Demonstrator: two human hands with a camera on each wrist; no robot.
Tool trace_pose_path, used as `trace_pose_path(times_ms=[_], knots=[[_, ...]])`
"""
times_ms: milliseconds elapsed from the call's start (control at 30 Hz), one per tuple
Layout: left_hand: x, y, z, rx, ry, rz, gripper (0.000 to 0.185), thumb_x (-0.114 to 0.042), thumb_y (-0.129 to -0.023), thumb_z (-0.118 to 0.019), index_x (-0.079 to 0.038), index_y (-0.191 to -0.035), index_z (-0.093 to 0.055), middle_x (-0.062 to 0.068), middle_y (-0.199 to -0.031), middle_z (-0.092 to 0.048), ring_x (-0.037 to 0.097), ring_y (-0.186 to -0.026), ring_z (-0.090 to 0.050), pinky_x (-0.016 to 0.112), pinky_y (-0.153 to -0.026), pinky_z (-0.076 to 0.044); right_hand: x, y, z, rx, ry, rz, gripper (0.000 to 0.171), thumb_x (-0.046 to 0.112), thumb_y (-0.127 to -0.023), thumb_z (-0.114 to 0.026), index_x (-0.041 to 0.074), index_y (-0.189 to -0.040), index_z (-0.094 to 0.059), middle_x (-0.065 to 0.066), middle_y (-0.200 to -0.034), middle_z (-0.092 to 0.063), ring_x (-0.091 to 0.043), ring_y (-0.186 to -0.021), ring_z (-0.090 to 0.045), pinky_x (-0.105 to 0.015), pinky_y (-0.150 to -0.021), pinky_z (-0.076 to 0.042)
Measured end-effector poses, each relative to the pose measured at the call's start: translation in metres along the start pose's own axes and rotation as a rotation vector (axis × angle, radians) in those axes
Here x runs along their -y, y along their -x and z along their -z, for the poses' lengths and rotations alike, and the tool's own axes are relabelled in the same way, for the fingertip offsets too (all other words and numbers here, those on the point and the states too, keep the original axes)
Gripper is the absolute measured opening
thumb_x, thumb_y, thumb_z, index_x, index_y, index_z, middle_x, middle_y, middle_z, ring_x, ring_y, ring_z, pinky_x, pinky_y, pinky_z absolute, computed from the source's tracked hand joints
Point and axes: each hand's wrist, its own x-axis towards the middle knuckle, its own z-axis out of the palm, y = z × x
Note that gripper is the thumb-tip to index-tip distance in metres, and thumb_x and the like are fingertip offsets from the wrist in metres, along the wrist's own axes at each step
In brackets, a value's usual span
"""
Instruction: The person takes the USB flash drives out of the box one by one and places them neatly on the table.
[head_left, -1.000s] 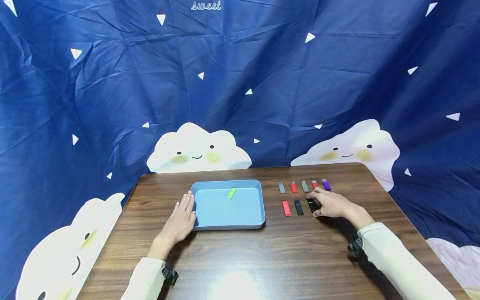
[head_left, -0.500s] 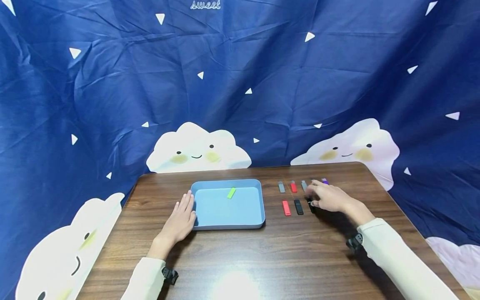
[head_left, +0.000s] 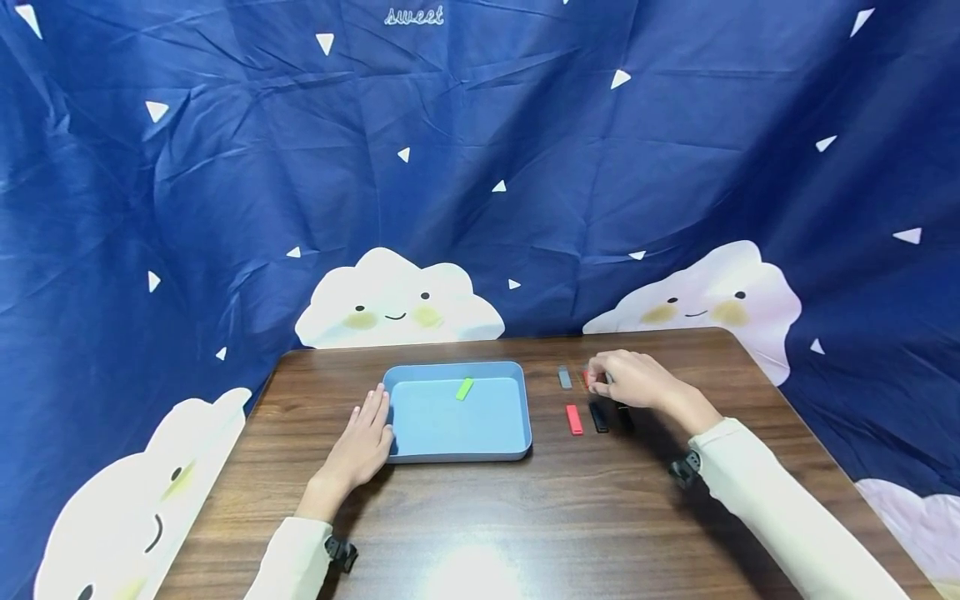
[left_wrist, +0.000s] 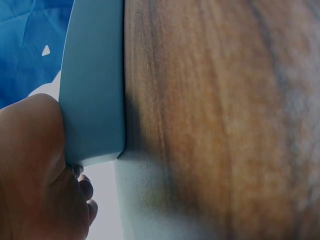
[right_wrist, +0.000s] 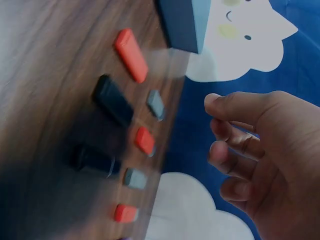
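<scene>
My left hand (head_left: 356, 442) lies with straight fingers along the left wall of a blue tray (head_left: 457, 454). Inside the tray is a lime-green USB flash drive (head_left: 464, 389). Over the back row of drives hovers my right hand (head_left: 636, 380), fingers loosely bent and nothing visible in them. Beneath it, the right wrist view shows a grey drive (right_wrist: 156, 104), a red one (right_wrist: 145, 140), another grey (right_wrist: 135, 178) and another red (right_wrist: 125, 213). The front row has a longer red drive (head_left: 574, 420), a black one (head_left: 598, 417) and a second black one (right_wrist: 95, 160).
A brown wooden table (head_left: 465, 517) carries everything, its back edge against a blue curtain (head_left: 480, 150) with cloud prints. The tray stands left of the drives. A black wrist strap device (head_left: 684, 469) sits under each sleeve.
My right hand has moved left, from above the right-hand black drive to over the middle of the back row. The left hand and tray stay put.
</scene>
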Motion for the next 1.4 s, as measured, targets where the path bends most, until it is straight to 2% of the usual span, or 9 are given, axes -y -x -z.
trace_pose_path(times_ms=[300,533,767,967,1400], knots=[[0.008,-0.003,-0.007,0.011,-0.043,0.007,0.062,-0.021,-0.112,-0.038,0.009,-0.165,-0.026,0.023,-0.177,-0.017,0.046,-0.163,-0.022,0.065,-0.131,-0.022,0.025,-0.029,0.003,0.017,-0.018,0.026,0.015,0.021,-0.091,-0.079,0.027,-0.083,-0.067,0.012,-0.079,-0.062,-0.007,-0.071,-0.056,-0.032,-0.061,-0.046],[0.003,-0.001,-0.001,0.017,-0.012,0.021,0.062,-0.019,-0.11,-0.04,0.011,-0.163,-0.028,0.025,-0.176,-0.019,0.047,-0.162,-0.023,0.066,-0.131,-0.022,0.046,-0.051,0.002,0.033,-0.036,0.048,0.012,0.025,-0.094,-0.076,0.029,-0.085,-0.07,0.012,-0.082,-0.066,-0.008,-0.072,-0.058,-0.034,-0.065,-0.05],[-0.002,-0.001,0.003,0.034,-0.033,0.035,0.062,-0.017,-0.111,-0.042,0.01,-0.164,-0.025,0.023,-0.177,-0.017,0.044,-0.163,-0.021,0.063,-0.132,-0.021,0.063,-0.068,0.0,0.031,-0.041,0.077,0.007,0.025,-0.096,-0.076,0.025,-0.089,-0.075,0.012,-0.081,-0.067,-0.008,-0.074,-0.06,-0.036,-0.066,-0.053],[-0.003,-0.001,0.004,0.026,-0.025,0.027,0.062,-0.018,-0.111,-0.04,0.011,-0.164,-0.027,0.025,-0.176,-0.02,0.045,-0.163,-0.022,0.064,-0.132,-0.022,0.073,-0.083,-0.003,0.054,-0.044,0.081,0.008,0.028,-0.099,-0.074,0.025,-0.092,-0.076,0.012,-0.083,-0.068,-0.01,-0.075,-0.06,-0.035,-0.067,-0.052],[-0.001,-0.003,0.004,0.048,-0.043,0.035,0.063,-0.019,-0.111,-0.042,0.009,-0.165,-0.025,0.022,-0.177,-0.017,0.043,-0.164,-0.019,0.063,-0.133,-0.021,0.086,-0.112,-0.018,0.097,-0.04,0.126,0.009,0.026,-0.101,-0.071,0.025,-0.093,-0.074,0.012,-0.087,-0.069,-0.008,-0.076,-0.06,-0.031,-0.068,-0.053]])
